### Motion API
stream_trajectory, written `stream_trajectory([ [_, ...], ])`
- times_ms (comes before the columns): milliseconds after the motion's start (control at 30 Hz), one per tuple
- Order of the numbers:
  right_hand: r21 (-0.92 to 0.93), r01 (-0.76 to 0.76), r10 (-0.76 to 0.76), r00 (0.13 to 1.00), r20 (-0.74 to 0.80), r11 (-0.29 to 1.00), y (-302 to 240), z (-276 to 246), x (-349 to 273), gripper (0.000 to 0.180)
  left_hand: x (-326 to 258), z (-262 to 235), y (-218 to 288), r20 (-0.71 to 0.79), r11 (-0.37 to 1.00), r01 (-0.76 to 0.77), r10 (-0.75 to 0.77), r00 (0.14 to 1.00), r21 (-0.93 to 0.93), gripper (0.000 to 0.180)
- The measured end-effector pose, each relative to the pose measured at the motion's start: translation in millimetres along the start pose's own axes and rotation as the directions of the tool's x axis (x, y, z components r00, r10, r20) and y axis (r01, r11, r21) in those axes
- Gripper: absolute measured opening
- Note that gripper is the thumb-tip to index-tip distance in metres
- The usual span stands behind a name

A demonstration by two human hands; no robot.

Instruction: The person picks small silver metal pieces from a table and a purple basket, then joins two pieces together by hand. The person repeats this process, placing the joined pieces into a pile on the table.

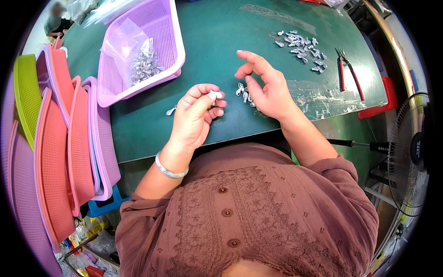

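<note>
My left hand (196, 113), with a bangle on its wrist, is closed in a pinch above the near part of the green table. Thumb and fingertips grip a small pale piece (215, 94), mostly hidden, so its kind does not show. My right hand (270, 87) is raised to the right with thumb and fingers apart and nothing between them. Just left of and below its fingers lie several small grey loop-shaped clips (245, 96), partly covered by the hand. A single similar clip (171, 111) rests on the table left of my left hand.
A purple basket (177, 69) at the far left holds a plastic bag of grey clips (146, 64). More clips (302, 46) lie scattered far right, near red-handled pliers (348, 76). Stacked baskets (55, 152) flank the table's left; a fan (408, 152) stands right. Another person (56, 23) sits far left.
</note>
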State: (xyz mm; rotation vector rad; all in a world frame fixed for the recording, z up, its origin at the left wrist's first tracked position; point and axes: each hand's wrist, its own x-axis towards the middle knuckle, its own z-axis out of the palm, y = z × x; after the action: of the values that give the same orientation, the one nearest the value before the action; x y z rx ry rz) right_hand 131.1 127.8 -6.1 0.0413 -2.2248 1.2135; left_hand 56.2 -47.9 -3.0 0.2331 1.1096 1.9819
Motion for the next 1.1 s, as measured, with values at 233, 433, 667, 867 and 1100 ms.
stream_trajectory([
  [233,-0.331,0.024,0.048,0.977,0.208,0.943,-11,-3,0,0.055,0,0,4,-0.026,0.998,0.029,-0.030,0.999,-0.064,0.014],
  [433,-0.367,0.072,0.018,0.971,0.238,0.928,-11,2,-1,0.050,-2,2,4,-0.086,0.997,0.074,-0.072,0.994,0.020,0.009],
  [667,-0.217,0.006,0.048,0.968,0.244,0.976,-7,2,-1,0.048,1,3,3,-0.075,0.992,0.095,-0.089,0.993,0.088,0.006],
  [867,-0.279,0.035,0.043,0.962,0.268,0.960,-12,2,1,0.046,1,6,4,-0.092,0.986,0.102,-0.090,0.992,0.131,0.006],
  [1100,-0.433,0.154,-0.048,0.968,0.246,0.888,-15,13,2,0.047,1,5,3,-0.088,0.987,0.092,-0.080,0.993,0.131,0.007],
])
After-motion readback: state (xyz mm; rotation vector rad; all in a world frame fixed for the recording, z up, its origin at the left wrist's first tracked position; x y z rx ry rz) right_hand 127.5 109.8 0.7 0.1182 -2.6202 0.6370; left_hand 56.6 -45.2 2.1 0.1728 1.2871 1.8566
